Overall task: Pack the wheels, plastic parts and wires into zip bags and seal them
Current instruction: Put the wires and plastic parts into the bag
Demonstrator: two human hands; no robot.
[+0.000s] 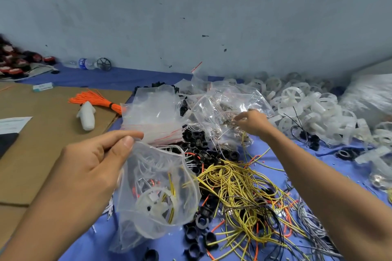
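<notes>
Holding the mouth open is the whole trick here. The clear plastic zip bag (157,188) is pinched at its rim between thumb and fingers of the left hand (89,167) and hangs above the blue sheet (273,150). A white spoked plastic wheel (156,203) and a few bagged yellow wires (171,182) can be seen inside.

The right hand (252,122) is stretched well away to the heap of crinkled clear packets (224,99) further back, fingertips bunched together. Whether anything is actually nipped there can't be made out, it's too small.

So the bag looks partly filled, and the next piece is probably being fetched. The rim should be kept wide and tilted toward the incoming hand, not allowed to sag shut. Only one loose piece should be lifted at a time. The tangle of loose yellow wires (237,188) and the small black plastic rings (197,144) look snagged together, so a whole clump could get dragged along. Wire ends should be tucked below the zip line, otherwise a clean seal won't be had.
</notes>
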